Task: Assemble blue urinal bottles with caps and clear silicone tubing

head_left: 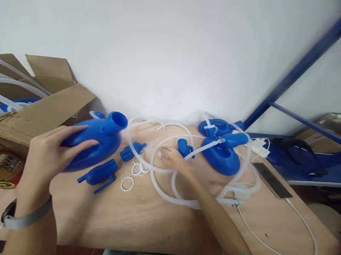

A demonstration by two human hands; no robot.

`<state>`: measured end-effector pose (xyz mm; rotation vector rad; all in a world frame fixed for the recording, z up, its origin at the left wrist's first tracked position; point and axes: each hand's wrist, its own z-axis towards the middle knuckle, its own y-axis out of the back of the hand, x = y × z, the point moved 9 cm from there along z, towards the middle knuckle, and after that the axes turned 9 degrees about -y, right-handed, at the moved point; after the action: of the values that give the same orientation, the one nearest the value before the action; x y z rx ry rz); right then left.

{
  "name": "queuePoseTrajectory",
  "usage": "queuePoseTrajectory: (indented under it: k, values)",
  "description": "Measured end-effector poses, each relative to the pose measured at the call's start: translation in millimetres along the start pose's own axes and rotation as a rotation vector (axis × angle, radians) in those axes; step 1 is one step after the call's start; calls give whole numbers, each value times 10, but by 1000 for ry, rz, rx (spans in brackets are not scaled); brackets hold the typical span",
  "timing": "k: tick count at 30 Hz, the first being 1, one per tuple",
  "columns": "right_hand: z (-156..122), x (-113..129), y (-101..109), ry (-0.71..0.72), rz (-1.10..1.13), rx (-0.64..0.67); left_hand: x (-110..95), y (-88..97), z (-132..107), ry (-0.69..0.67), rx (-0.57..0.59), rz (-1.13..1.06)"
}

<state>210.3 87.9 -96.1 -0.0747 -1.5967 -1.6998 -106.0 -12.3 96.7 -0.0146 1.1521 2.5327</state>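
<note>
My left hand [62, 144] grips a blue plastic urinal bottle [100, 140] by its body, the round mouth facing up and to the right. My right hand [173, 158] is over the middle of the table, slightly blurred, with its fingers apart and nothing visible in them. It is among loops of clear tubing [155, 180], just left of a small blue spouted cap [183, 147]. Two more blue caps, a larger one with a lever [100, 173] and a smaller one [131, 152], lie below and right of the bottle. Beside them are several white rings [127, 183].
At the left stands an open cardboard box [44, 108] holding tubing and blue parts. Another blue bottle [223, 161] with tubing attached lies to the right. Further right are a phone [272, 180] on a white cable and a power strip [260, 148]. A blue metal frame [304, 62] rises behind.
</note>
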Motion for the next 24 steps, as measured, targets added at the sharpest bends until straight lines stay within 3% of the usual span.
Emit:
queuePoseTrajectory:
  k: [3,6,10,16,24]
  values:
    - [-257,139,468,14,251,-149,-453,-144,-179,-138,105,-150]
    - [-572,427,952,170,671,-200,-846,-447,-319,-193,254,-314]
    - [-837,804,1357,379,588,-245,-1157,-665,-306,-214,319,-393]
    - [-1024,950,1512,517,343,-263,-1300,-834,-277,-221,413,-445]
    - [-1079,979,1478,511,276,-178,-1366,-1028,-447,-127,538,-570]
